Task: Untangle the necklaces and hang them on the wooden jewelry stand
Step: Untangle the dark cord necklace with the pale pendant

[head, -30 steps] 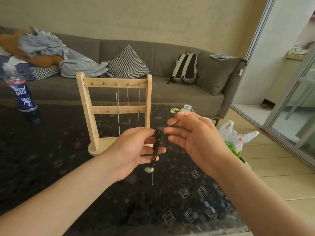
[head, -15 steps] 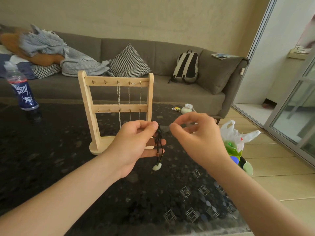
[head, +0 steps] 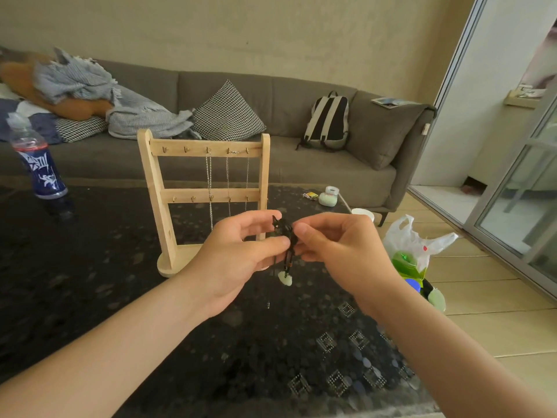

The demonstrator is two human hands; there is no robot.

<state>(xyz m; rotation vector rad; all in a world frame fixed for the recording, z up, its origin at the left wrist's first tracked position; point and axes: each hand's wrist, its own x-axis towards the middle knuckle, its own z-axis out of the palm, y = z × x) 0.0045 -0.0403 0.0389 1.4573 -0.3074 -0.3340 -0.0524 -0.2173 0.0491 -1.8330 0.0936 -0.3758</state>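
Left to right: a bottle [head: 39, 164] stands at the far left of the dark table [head: 90, 282]. The wooden jewelry stand [head: 154, 182] is upright, with silver chains [head: 209, 179] already on its top hooks. Just in front of it, the left hand [head: 238, 254] pinches a bunched black cord necklace [head: 286, 236] between thumb and curled fingers, and a pale pendant [head: 285, 278] dangles below. The right hand [head: 340, 248], fingers curled, pinches the same knot from the other side.

Risk: pulling the two pinches apart may tighten the tangle. The knuckles are also near the stand and could disturb the hung chains.

Half a second earlier the right hand was apart from the cord, holding nothing; it now grips it.
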